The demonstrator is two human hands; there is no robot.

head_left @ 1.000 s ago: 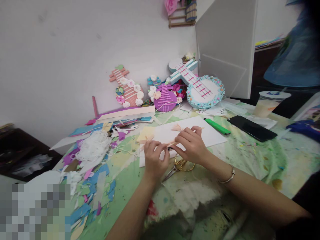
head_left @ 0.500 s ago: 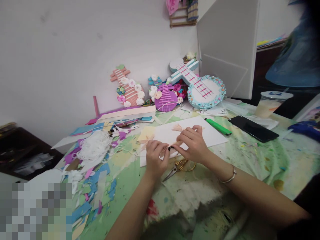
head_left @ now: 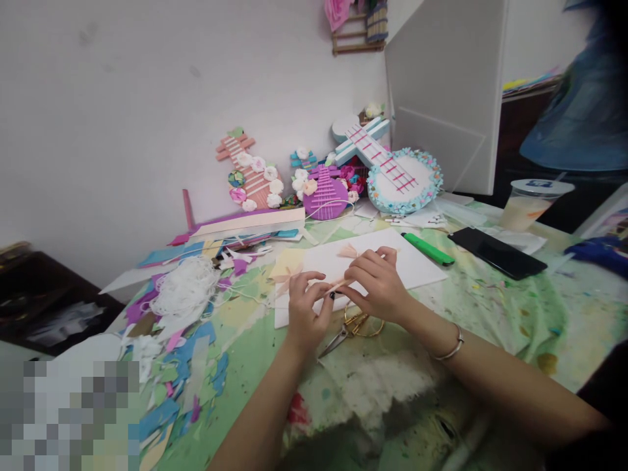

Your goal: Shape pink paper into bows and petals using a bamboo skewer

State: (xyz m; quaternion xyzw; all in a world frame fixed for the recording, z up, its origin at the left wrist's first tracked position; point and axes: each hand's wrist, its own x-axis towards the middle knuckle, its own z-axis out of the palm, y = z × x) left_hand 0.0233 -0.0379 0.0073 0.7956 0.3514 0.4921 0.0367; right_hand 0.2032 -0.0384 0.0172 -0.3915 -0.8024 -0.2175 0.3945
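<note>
The left hand (head_left: pixel 308 304) and right hand (head_left: pixel 375 282) pinch one peach strip (head_left: pixel 337 286) over one white board (head_left: pixel 417 269), whose surface reaches past the right hand to its corner. One cutter (head_left: pixel 428 249) lies along the board's right edge, one phone (head_left: pixel 498 252) beyond. One pair of scissors (head_left: pixel 339 337) sits close below the hands; one string heap (head_left: pixel 182 286) lies left.

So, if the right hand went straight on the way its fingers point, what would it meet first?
Probably the left hand, which lies just ahead of the right hand, at the other end of the thin peach strip between them; exact depth is hard to judge.
</note>
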